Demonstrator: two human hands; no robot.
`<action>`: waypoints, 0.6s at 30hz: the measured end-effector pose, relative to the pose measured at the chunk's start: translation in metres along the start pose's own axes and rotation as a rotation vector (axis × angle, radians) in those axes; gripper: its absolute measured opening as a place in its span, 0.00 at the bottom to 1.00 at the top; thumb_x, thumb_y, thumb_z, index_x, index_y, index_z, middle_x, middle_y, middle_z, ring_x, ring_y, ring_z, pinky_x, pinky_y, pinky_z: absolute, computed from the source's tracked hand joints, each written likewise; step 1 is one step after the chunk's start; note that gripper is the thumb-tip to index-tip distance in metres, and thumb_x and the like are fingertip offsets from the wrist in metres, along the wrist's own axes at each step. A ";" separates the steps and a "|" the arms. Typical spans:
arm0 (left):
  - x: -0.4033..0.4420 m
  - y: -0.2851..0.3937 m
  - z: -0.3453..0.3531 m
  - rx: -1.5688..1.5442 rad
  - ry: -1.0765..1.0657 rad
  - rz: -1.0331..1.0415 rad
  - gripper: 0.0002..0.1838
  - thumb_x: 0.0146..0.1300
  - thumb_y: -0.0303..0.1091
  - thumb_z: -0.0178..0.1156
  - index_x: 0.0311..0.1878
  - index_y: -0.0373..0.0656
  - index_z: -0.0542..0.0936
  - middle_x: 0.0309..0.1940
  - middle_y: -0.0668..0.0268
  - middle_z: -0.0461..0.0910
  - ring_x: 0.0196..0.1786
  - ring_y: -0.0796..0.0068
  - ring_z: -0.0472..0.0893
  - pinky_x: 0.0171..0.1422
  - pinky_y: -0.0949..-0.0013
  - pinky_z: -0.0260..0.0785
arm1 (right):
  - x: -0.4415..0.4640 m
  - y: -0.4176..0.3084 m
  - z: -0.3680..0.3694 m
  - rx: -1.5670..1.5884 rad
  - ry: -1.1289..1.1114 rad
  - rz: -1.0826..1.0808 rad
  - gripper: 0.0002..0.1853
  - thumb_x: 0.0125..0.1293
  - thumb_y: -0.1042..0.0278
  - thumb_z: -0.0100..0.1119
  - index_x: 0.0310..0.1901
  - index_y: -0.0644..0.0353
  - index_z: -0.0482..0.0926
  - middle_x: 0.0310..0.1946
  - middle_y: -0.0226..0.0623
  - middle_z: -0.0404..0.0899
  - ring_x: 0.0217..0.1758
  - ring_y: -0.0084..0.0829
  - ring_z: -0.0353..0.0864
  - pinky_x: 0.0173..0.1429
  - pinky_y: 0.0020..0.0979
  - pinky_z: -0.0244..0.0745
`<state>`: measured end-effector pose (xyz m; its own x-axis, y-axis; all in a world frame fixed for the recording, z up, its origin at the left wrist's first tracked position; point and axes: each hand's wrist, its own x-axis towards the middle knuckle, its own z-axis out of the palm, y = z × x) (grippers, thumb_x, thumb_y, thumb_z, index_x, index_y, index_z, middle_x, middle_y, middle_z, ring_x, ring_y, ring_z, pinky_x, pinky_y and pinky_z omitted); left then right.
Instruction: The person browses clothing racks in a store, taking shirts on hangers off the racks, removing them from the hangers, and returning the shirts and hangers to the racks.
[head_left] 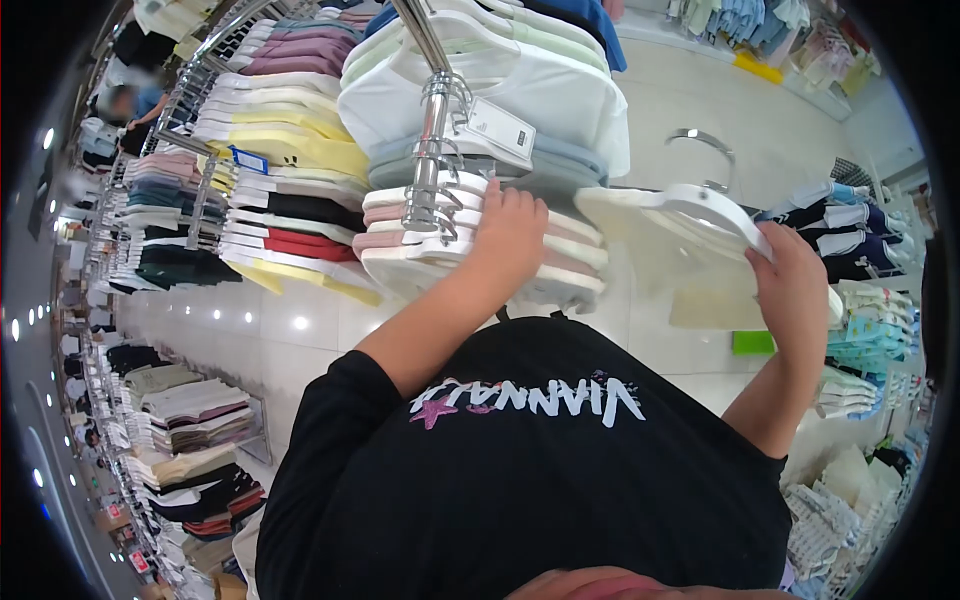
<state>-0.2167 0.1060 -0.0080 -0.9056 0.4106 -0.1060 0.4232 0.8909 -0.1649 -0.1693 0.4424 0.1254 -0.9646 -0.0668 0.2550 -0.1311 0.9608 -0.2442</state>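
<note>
My left hand (pixel 512 232) lies against the row of hanging garments (pixel 570 250) in white, cream and dusty pink, near the end of a chrome rail (pixel 425 165). Its fingers reach out over the shoulders of the clothes, touching them rather than visibly gripping one. Off to the right, my right hand (pixel 790 275) is closed on one end of a white hanger (pixel 705 208), whose metal hook points up, free of the rail. A cream garment (pixel 650 250) hangs from this hanger, slightly blurred. Beyond my left hand, a white shirt (pixel 570 90) with a paper tag (pixel 500 132) hangs on the rail.
Racks of folded-in-line shirts (pixel 290 140) in yellow, red, black and mauve stand to the left. More clothes (pixel 850 235) hang at the right, with a green block (pixel 752 343) near the floor. Another person (pixel 145 115) stands far left. The floor (pixel 320 330) is glossy tile.
</note>
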 end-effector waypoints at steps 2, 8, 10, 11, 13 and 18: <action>-0.001 0.001 0.004 -0.016 0.028 -0.001 0.37 0.63 0.57 0.69 0.67 0.39 0.77 0.57 0.56 0.79 0.69 0.54 0.74 0.84 0.40 0.49 | 0.013 -0.012 0.012 0.052 -0.035 -0.056 0.11 0.64 0.69 0.67 0.48 0.59 0.85 0.42 0.46 0.85 0.47 0.53 0.84 0.54 0.48 0.78; -0.025 0.003 -0.002 -0.070 0.103 0.003 0.32 0.60 0.51 0.72 0.62 0.41 0.79 0.60 0.56 0.79 0.70 0.55 0.74 0.82 0.43 0.54 | 0.057 -0.055 0.079 0.192 -0.227 -0.140 0.13 0.66 0.64 0.66 0.50 0.58 0.84 0.42 0.48 0.86 0.48 0.53 0.84 0.53 0.47 0.78; -0.041 0.003 -0.001 -0.178 0.297 0.111 0.26 0.60 0.42 0.72 0.59 0.43 0.81 0.61 0.57 0.79 0.71 0.54 0.73 0.80 0.44 0.57 | 0.066 -0.066 0.101 0.242 -0.291 -0.137 0.13 0.68 0.63 0.66 0.50 0.58 0.84 0.42 0.48 0.86 0.48 0.53 0.84 0.53 0.47 0.78; -0.051 0.001 -0.003 -0.176 0.299 0.099 0.26 0.60 0.42 0.72 0.59 0.43 0.81 0.61 0.57 0.79 0.71 0.54 0.73 0.80 0.44 0.57 | 0.069 -0.071 0.112 0.333 -0.332 -0.111 0.13 0.69 0.62 0.66 0.51 0.57 0.84 0.42 0.48 0.86 0.48 0.53 0.84 0.53 0.47 0.78; -0.079 -0.008 -0.016 -0.489 0.371 0.290 0.20 0.60 0.34 0.70 0.55 0.45 0.82 0.61 0.57 0.79 0.70 0.52 0.73 0.77 0.46 0.62 | 0.077 -0.078 0.137 0.486 -0.394 -0.101 0.14 0.71 0.60 0.65 0.54 0.56 0.83 0.42 0.48 0.86 0.49 0.51 0.85 0.53 0.46 0.78; -0.145 -0.043 0.006 -0.666 0.438 0.090 0.18 0.59 0.27 0.69 0.54 0.43 0.81 0.59 0.56 0.79 0.65 0.50 0.76 0.72 0.50 0.67 | 0.092 -0.117 0.169 0.475 -0.370 -0.181 0.16 0.71 0.58 0.66 0.55 0.56 0.83 0.44 0.48 0.86 0.49 0.52 0.85 0.54 0.46 0.78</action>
<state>-0.1030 0.0068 0.0088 -0.8555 0.4024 0.3259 0.5154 0.7229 0.4602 -0.2815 0.2778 0.0191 -0.9218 -0.3875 0.0111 -0.3049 0.7070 -0.6381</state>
